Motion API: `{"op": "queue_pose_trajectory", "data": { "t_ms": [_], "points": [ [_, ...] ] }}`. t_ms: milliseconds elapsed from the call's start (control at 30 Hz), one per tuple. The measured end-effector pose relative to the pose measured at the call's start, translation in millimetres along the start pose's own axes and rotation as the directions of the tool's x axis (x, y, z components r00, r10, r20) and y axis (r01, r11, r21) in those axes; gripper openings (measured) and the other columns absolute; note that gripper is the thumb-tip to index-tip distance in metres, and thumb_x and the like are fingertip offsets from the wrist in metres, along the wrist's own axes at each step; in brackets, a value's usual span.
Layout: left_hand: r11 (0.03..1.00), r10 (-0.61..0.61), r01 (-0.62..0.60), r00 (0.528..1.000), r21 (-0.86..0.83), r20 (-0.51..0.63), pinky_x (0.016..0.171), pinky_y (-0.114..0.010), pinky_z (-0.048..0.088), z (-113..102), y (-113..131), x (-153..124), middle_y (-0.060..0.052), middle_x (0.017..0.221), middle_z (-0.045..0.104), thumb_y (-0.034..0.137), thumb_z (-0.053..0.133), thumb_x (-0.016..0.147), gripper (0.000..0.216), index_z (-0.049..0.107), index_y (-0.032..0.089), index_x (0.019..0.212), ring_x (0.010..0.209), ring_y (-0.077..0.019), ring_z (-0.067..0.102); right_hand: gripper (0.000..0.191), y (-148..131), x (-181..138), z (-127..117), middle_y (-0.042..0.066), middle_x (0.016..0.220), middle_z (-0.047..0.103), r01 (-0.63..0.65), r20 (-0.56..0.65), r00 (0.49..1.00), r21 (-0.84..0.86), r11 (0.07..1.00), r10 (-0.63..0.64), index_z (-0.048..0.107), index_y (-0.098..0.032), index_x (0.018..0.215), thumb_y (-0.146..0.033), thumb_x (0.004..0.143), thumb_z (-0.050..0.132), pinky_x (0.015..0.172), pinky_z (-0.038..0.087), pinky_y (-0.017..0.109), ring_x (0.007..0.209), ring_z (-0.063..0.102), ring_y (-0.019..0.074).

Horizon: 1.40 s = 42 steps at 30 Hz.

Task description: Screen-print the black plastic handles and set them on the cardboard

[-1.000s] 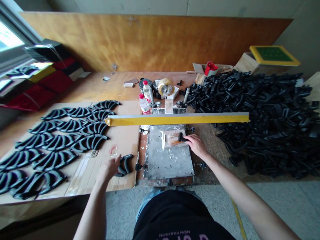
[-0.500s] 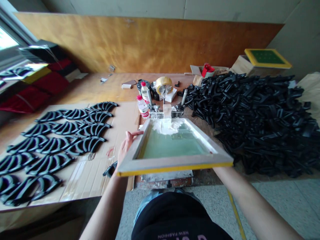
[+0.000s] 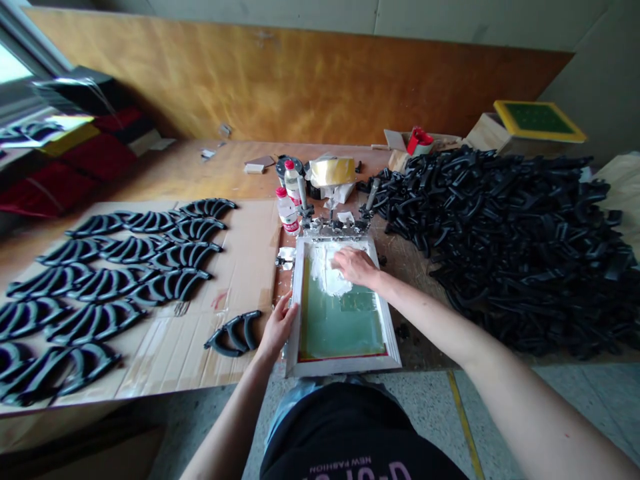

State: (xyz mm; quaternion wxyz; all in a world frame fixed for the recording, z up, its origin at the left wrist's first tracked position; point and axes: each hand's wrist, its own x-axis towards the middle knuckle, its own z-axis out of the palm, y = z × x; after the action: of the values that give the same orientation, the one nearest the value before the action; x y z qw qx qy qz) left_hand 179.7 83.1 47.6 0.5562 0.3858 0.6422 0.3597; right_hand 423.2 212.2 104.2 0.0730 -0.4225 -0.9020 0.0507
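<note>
"Where was the screen frame (image 3: 345,364)?"
"It lay with its far end at the metal clamp (image 3: 335,231)."
"And the hands?"
"The left hand (image 3: 280,325) touched the frame's left edge, fingers mostly straight. The right hand (image 3: 355,265) was curled over white paste (image 3: 336,287); whether it gripped anything could not be told."

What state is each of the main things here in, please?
Screen frame: lying flat.
White paste: smeared inside the frame's far end.
Left hand: resting against the frame's left edge.
Right hand: curled over the paste; its grip is hidden.
Two bottles: upright, capped.
Black parts: laid out in rows on cardboard.
Black heap: loose, jumbled.
</note>
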Motion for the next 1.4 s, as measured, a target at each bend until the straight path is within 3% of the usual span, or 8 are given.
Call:
{"op": "queue_pose_trajectory", "data": {
  "t_ms": [133, 500, 767, 967, 1067, 1167, 1300, 1400],
  "points": [
    [1.0, 0.022, -0.022, 1.0, -0.006, -0.004, 0.07, -0.026, 0.05, 0.8, 1.9, -2.0, -0.006, 0.098, 0.073, 0.059, 0.061, 0.078, 0.072, 0.051, 0.02, 0.137, 0.081, -0.0185, 0.066, 0.011, 1.9, -27.7, -15.7, 0.005, 0.085, 0.065, 0.284, 0.078, 0.953, 0.116, 0.952, -0.294, 0.064, -0.017, 0.082, -0.01, 0.08, 0.057, 0.075, 0.041, 0.029, 0.084, 0.057, 0.0196],
    [1.0, 0.005, -0.006, 1.0, -0.008, -0.015, 0.065, -0.028, 0.051, 2.2, 9.5, -7.7, -0.006, 0.088, 0.072, 0.06, 0.062, 0.076, 0.076, 0.049, 0.017, 0.137, 0.072, -0.0187, 0.066, 0.014, -13.8, -45.8, 13.8, 0.008, 0.089, 0.066, 0.247, -0.133, 0.963, 0.093, 0.965, -0.233, 0.066, -0.015, 0.092, -0.01, 0.085, 0.055, 0.08, 0.044, 0.032, 0.091, 0.056, 0.0219],
    [0.995, 0.089, -0.086, 0.994, 0.045, -0.062, 0.073, -0.025, 0.049, -7.9, 63.4, -30.7, -0.005, 0.107, 0.07, 0.062, 0.056, 0.08, 0.065, 0.056, 0.024, 0.133, 0.088, -0.0186, 0.065, 0.062, 33.0, 23.7, -38.9, 0.004, 0.105, 0.071, -0.186, -0.216, 0.953, 0.146, 0.972, 0.215, 0.046, -0.029, 0.141, -0.023, 0.084, 0.069, 0.082, 0.047, 0.03, 0.092, 0.063, 0.0205],
    [0.944, 0.252, -0.264, 0.964, -0.195, -0.086, 0.067, -0.026, 0.051, -7.9, 134.6, -30.5, -0.004, 0.096, 0.069, 0.067, 0.053, 0.079, 0.058, 0.065, 0.019, 0.111, 0.081, -0.0187, 0.064, 0.022, 88.9, -17.2, -43.7, 0.0, 0.077, 0.072, -0.511, -0.316, 0.763, 0.242, 0.825, 0.564, 0.069, -0.015, 0.105, -0.012, 0.089, 0.055, 0.064, 0.05, 0.019, 0.07, 0.066, 0.0128],
    [0.862, 0.371, -0.391, 0.92, -0.323, -0.123, 0.072, -0.029, 0.054, 1.6, 163.7, -15.8, -0.007, 0.106, 0.067, 0.062, 0.061, 0.075, 0.056, 0.061, 0.019, 0.112, 0.096, -0.0221, 0.064, 0.021, 79.1, -46.0, -15.4, -0.003, 0.071, 0.07, -0.442, -0.198, 0.844, 0.267, 0.856, 0.498, 0.069, -0.01, 0.083, -0.014, 0.089, 0.05, 0.057, 0.05, 0.015, 0.062, 0.062, 0.007],
    [0.836, 0.348, -0.386, 0.922, -0.39, -0.168, 0.072, -0.031, 0.055, 14.0, 164.9, -3.5, -0.009, 0.106, 0.068, 0.064, 0.052, 0.08, 0.058, 0.057, 0.019, 0.116, 0.1, -0.0225, 0.064, 0.023, 49.4, -56.3, 15.8, 0.002, 0.093, 0.072, -0.267, -0.125, 0.943, 0.268, 0.926, 0.308, 0.07, -0.012, 0.099, -0.021, 0.079, 0.071, 0.077, 0.053, 0.023, 0.083, 0.064, 0.0111],
    [0.899, 0.058, -0.049, 0.998, -0.435, 0.008, 0.071, -0.033, 0.056, 42.9, 112.0, -10.2, -0.014, 0.116, 0.067, 0.059, 0.056, 0.082, 0.054, 0.055, 0.019, 0.118, 0.096, -0.0225, 0.067, 0.017, 0.8, -56.9, 29.9, 0.008, 0.098, 0.068, -0.248, -0.097, 0.956, 0.247, 0.937, 0.278, 0.07, -0.017, 0.095, -0.024, 0.08, 0.073, 0.089, 0.047, 0.036, 0.098, 0.059, 0.0204],
    [0.856, -0.24, 0.316, 0.944, -0.409, 0.227, 0.073, -0.038, 0.057, 63.2, 59.7, -27.7, -0.015, 0.114, 0.069, 0.055, 0.057, 0.085, 0.046, 0.057, 0.018, 0.112, 0.095, -0.0256, 0.069, 0.015, -47.3, -63.7, 32.5, 0.008, 0.093, 0.066, -0.198, -0.167, 0.958, 0.212, 0.957, 0.235, 0.068, -0.018, 0.094, -0.031, 0.088, 0.064, 0.087, 0.045, 0.036, 0.095, 0.056, 0.022]
  ]
}}
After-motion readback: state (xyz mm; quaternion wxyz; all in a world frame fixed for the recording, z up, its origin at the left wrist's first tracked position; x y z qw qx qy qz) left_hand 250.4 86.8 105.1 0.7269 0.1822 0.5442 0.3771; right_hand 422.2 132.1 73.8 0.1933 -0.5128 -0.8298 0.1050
